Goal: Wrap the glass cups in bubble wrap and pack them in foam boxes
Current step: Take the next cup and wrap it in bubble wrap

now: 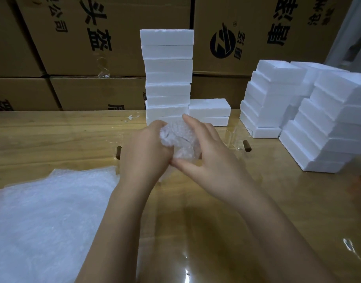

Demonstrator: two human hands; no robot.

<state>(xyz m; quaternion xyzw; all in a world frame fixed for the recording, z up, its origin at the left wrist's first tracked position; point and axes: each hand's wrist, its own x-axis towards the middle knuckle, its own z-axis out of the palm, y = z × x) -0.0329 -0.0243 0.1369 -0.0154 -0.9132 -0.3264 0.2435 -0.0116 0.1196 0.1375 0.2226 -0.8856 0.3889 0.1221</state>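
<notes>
1. The bubble-wrap bundle [178,139] is at the frame's centre, held over the table. The glass cup presumably inside cannot be made out through the wrap.
2. The left hand [147,150] curls round the bundle's left side. The right hand [213,160] clasps the right side, thumb beneath and fingers over the top.
3. The wrap looks loosely gathered, so a slack fold could spring open and let the cup slide out onto the hard top.
4. Bare glass cups [241,136] stand just right of the hands, where a swinging wrist could knock them.
5. The tall foam box stack [167,78], upper centre, could topple if nudged.
6. The wooden table [216,231] is glossy, with spare bubble wrap sheets [53,211] at lower left and stepped foam box piles [318,123] at right.
7. Printed cardboard cartons [93,48] fill the background.
</notes>
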